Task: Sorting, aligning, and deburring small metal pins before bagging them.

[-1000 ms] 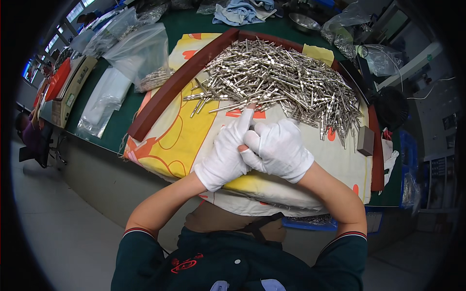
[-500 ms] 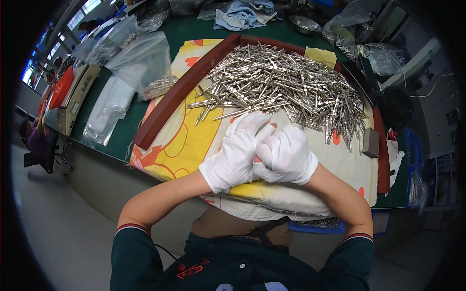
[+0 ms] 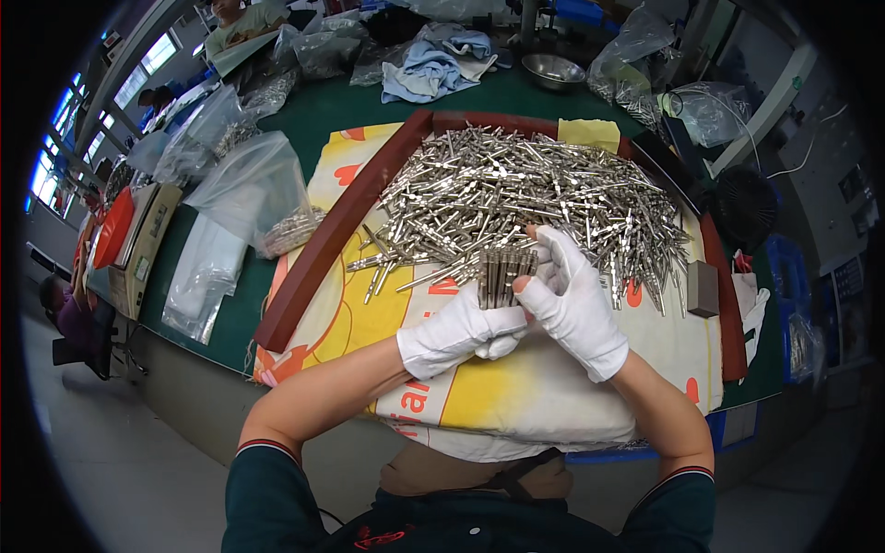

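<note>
My left hand [image 3: 461, 330], in a white glove, is closed round a bundle of slim metal rods [image 3: 499, 276]. The rods stand side by side in a row above its fingers. Against the right side of the bundle is my right hand [image 3: 579, 309], gloved in white with bare thumb and fingertip showing. Its thumb and fingers are spread, and the thumb tip is at the bundle's edge. Just beyond both hands lies a large heap of similar shiny stepped metal rods [image 3: 516, 189], pointing in all directions.
A dark red wooden frame [image 3: 318, 253] borders the heap on a patterned cloth [image 3: 323, 318]. A grey block [image 3: 702, 289] stands at the right. Plastic bags [image 3: 253, 184] lie left; a blue cloth [image 3: 433, 72] and metal bowl [image 3: 553, 69] sit at the back. Other people are farther off.
My hands were pressed together with their contents hidden. Now they have come apart, the rod bundle shows in my left hand, and my right hand has opened beside it. The view has tilted up.
</note>
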{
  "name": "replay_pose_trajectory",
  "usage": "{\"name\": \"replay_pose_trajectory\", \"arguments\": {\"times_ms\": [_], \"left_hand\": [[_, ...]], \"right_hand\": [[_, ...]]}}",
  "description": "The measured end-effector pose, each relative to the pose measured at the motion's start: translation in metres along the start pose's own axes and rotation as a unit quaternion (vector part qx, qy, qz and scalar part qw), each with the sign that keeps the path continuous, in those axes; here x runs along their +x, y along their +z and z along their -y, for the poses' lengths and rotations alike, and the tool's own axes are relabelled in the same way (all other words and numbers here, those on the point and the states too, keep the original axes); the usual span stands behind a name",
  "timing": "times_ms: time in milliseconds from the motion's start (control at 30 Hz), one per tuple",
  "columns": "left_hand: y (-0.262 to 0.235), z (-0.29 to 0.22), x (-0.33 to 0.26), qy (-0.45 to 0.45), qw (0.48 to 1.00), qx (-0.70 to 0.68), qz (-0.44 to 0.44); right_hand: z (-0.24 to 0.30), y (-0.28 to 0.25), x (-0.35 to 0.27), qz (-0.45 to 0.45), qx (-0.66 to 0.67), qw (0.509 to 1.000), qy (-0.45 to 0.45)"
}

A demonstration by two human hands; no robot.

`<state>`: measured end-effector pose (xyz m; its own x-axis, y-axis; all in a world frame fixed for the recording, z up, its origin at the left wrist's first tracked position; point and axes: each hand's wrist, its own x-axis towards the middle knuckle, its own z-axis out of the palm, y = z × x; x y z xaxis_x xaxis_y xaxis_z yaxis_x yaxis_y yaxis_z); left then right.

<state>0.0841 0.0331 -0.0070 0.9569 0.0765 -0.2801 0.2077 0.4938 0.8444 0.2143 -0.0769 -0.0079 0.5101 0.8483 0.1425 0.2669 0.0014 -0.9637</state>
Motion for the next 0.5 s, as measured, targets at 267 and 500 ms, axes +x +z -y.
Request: {"name": "replay_pose_trajectory", "arguments": {"times_ms": [267,500], "left_hand": [[-0.009,0.005,0.006,0.003,1.000,-0.016,0.026],[-0.022,0.016,0.010,0.000,0.991,-0.116,0.072]], "right_hand": [[0.000,0.008,-0.003,0.083,0.222,0.959,0.154],[0.000,0.001,0.000,0.085,0.213,0.954,0.194]]}}
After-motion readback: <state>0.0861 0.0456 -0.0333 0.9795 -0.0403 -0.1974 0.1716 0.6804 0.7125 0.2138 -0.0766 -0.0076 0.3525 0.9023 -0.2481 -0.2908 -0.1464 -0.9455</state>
